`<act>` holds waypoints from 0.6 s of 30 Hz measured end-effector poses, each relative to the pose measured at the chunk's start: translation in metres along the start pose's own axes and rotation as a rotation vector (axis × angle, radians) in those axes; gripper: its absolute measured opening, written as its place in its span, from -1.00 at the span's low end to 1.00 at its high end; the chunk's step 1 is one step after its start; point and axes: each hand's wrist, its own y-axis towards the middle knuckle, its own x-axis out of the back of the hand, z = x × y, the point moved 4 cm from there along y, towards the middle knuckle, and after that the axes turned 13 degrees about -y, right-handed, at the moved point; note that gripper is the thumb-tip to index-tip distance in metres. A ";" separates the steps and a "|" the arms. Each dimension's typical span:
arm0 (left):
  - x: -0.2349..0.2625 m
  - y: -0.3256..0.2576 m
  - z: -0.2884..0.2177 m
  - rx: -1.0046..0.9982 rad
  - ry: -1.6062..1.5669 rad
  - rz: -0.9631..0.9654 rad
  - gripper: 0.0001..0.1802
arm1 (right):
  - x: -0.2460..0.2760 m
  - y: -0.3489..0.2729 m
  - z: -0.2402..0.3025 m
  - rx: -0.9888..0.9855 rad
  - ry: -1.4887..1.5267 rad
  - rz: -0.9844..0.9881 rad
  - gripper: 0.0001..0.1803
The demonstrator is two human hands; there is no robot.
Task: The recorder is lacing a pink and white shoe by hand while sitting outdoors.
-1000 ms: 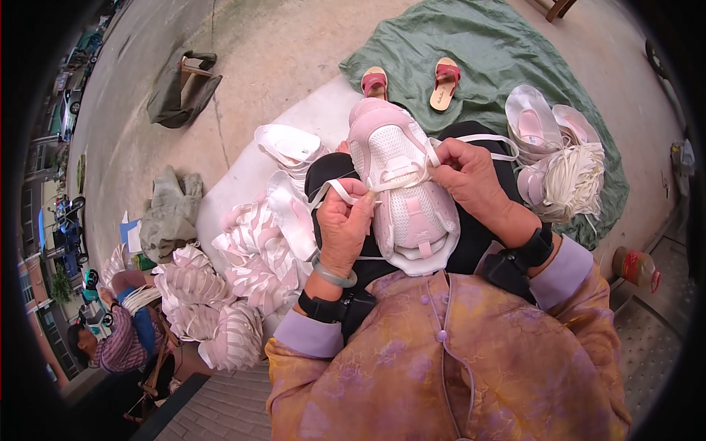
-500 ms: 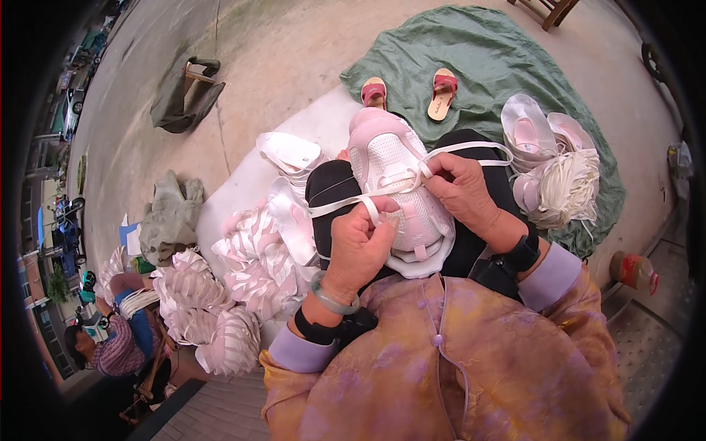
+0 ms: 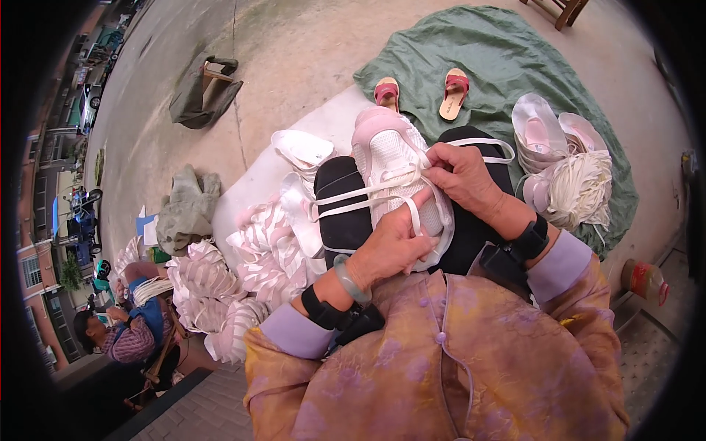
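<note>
Pink-and-white mesh shoe [image 3: 387, 148], toe outward on black-trousered lap [image 3: 340, 176], with flat white lace [image 3: 344, 197] now carried across by pinching left hand [image 3: 393, 242], pinched farther forward by right hand [image 3: 467, 182], lacing apparently under way.

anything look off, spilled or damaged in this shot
Nothing looks plainly spilled or damaged. Mildly odd: the red sandals stand with no feet in them on a rumpled green sheet, beyond the pink and white shoe. The left hand and right hand pinch its loosely looped white lace.

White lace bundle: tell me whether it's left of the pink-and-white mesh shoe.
No, the white lace bundle is right of the mesh shoe.
</note>
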 end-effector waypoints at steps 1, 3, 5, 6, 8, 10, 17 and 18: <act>0.000 0.001 -0.002 -0.001 0.001 -0.002 -0.11 | 0.001 0.001 -0.001 0.019 -0.062 -0.025 -0.85; -0.001 0.000 -0.004 0.044 0.035 0.020 -0.10 | 0.002 0.000 -0.002 0.040 -0.128 -0.048 -0.84; -0.001 0.001 -0.004 0.035 0.065 0.016 -0.10 | 0.004 -0.002 -0.007 -0.096 0.002 -0.065 -0.79; -0.002 0.001 -0.003 0.030 0.099 0.016 -0.11 | 0.004 -0.003 -0.005 -0.093 -0.002 -0.059 -0.79; 0.000 0.003 0.003 -0.021 0.134 0.019 -0.10 | 0.006 -0.006 0.009 -0.035 -0.321 0.031 -0.74; 0.001 0.002 0.004 -0.073 0.168 0.023 -0.10 | 0.006 -0.003 0.015 -0.032 -0.377 0.048 -0.63; 0.027 -0.013 -0.001 -0.230 0.063 -0.082 -0.51 | 0.000 -0.007 0.035 0.060 -0.766 0.076 -0.67; 0.038 -0.014 -0.001 -0.325 -0.133 -0.184 -0.64 | -0.001 -0.009 0.036 0.065 -0.767 0.071 -0.67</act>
